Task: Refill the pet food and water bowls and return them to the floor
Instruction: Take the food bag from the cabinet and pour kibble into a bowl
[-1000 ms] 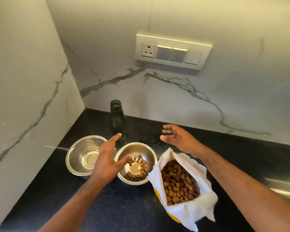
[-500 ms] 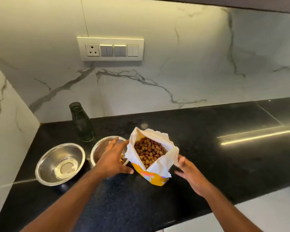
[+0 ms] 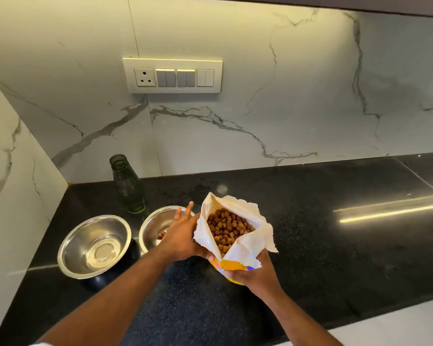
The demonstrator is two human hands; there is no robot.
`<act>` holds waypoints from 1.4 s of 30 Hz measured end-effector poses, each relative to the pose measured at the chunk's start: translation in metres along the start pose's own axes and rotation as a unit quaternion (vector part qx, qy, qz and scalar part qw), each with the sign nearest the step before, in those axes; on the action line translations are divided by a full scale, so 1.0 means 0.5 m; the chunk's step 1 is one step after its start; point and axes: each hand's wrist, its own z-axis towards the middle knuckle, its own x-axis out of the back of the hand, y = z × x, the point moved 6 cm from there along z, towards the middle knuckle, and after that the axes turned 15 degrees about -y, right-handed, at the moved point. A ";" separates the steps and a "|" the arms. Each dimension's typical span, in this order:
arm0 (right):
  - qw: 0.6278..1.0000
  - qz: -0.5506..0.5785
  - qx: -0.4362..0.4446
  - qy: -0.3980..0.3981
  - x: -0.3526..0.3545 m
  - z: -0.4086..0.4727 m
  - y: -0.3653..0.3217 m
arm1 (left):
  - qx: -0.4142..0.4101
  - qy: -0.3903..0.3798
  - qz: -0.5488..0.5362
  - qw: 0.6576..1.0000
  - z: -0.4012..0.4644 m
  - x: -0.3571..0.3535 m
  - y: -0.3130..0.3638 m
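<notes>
Two steel bowls stand side by side on the black counter. The left bowl point(image 3: 94, 245) holds nothing but a shine at its bottom. A few brown kibbles lie in the right bowl point(image 3: 155, 227), partly hidden behind my left hand point(image 3: 183, 239). An open yellow-and-white bag of kibble point(image 3: 235, 233) stands just right of that bowl. My left hand presses against the bag's left side, thumb under its edge, fingers stretched over the bowl. Lower down, my right hand point(image 3: 250, 272) grips the yellow front of the bag.
A dark green glass bottle point(image 3: 128, 186) without a cap stands behind the bowls near the corner. Marble walls close the back and the left. A switch panel point(image 3: 173, 76) sits on the back wall. The black counter point(image 3: 335, 233) runs to the right; its front edge is near me.
The view has swung right and pulled back. My right hand went from open above the bag to gripping its front. My left hand slid from the kibble bowl to the bag's side.
</notes>
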 end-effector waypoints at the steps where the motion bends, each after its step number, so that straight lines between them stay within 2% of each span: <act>1: 1.000 -0.004 -0.002 0.005 0.002 0.005 0.002 | -0.007 0.012 0.007 1.000 0.005 -0.002 0.001; 5: 1.000 -0.002 -0.021 0.001 0.021 0.017 0.026 | -0.017 0.063 0.017 0.998 0.020 -0.005 0.008; 9: 0.998 -0.050 -0.013 -0.038 0.063 0.036 0.026 | 0.013 0.095 -0.013 0.995 0.025 -0.009 0.023; 13: 0.993 -0.094 -0.002 -0.077 0.118 0.052 0.011 | 0.027 0.151 -0.070 0.986 0.010 -0.019 0.064; 15: 0.989 -0.113 0.012 -0.099 0.149 0.056 -0.004 | 0.042 0.172 -0.136 0.975 -0.003 -0.026 0.089; 17: 0.984 -0.133 0.027 -0.119 0.183 0.055 -0.025 | 0.049 0.202 -0.228 0.951 -0.021 -0.033 0.122; 22: 0.972 -0.169 0.071 -0.147 0.243 0.055 -0.085 | -0.017 0.281 -0.426 0.860 -0.047 -0.071 0.173; 31: 0.927 -0.281 0.140 -0.203 0.222 0.060 -0.196 | -0.056 0.274 -0.597 0.752 -0.063 -0.124 0.174; 36: 0.890 -0.357 0.147 -0.243 0.188 0.071 -0.253 | -0.040 0.254 -0.656 0.709 -0.061 -0.158 0.151; 42: 0.848 -0.454 0.118 -0.247 0.173 0.108 -0.293 | -0.058 0.227 -0.693 0.682 -0.040 -0.175 0.143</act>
